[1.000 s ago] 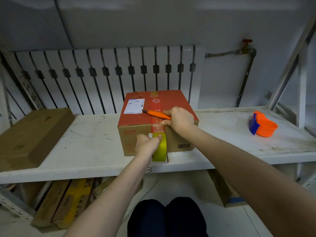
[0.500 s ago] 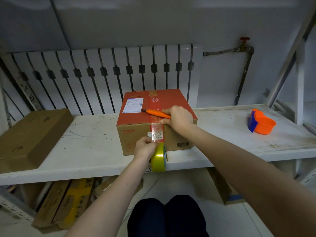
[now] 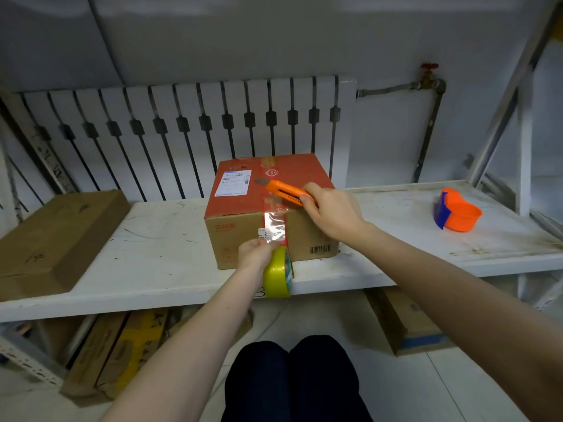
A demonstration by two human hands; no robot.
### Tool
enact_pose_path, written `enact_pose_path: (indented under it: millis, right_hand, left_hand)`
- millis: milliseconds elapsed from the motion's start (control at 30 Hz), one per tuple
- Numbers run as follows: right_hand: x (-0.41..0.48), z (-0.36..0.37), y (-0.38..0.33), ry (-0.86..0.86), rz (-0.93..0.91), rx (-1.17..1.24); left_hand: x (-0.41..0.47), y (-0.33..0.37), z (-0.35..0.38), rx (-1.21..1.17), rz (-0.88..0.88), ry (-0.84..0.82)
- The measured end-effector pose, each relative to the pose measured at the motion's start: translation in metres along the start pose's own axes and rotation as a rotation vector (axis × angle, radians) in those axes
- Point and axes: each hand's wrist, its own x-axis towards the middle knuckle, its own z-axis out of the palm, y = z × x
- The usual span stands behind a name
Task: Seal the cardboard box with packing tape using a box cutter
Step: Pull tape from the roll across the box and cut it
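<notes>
A cardboard box (image 3: 243,245) with a red top sits near the front edge of the white bench (image 3: 152,254), about midway along it. The left hand (image 3: 254,254) grips a yellow-green tape roll (image 3: 275,274) at the box's front face, a clear strip of tape (image 3: 274,228) running up over the top edge. The right hand (image 3: 330,213) is closed around an orange box cutter (image 3: 285,191), its blade out above the taped top.
</notes>
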Motion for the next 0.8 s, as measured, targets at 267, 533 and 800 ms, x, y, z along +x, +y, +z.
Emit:
enact_pose_path:
  millis: [267,533,800]
  right_hand:
    - [-0.021,-0.019,0.015,-0.158,-0.199,-0.135]
    - [-0.031,-0.024,0.029,-0.159,-0.272,-0.289]
    - [-0.03,-0.026,0.023,-0.167,-0.296,-0.375]
  left_hand:
    - [0.001,0.001,-0.001,0.023,-0.027,0.021]
    - [0.006,0.0,0.003,0.046,0.006,0.058]
    - [0.007,0.001,0.003,0.093,0.009,0.061]
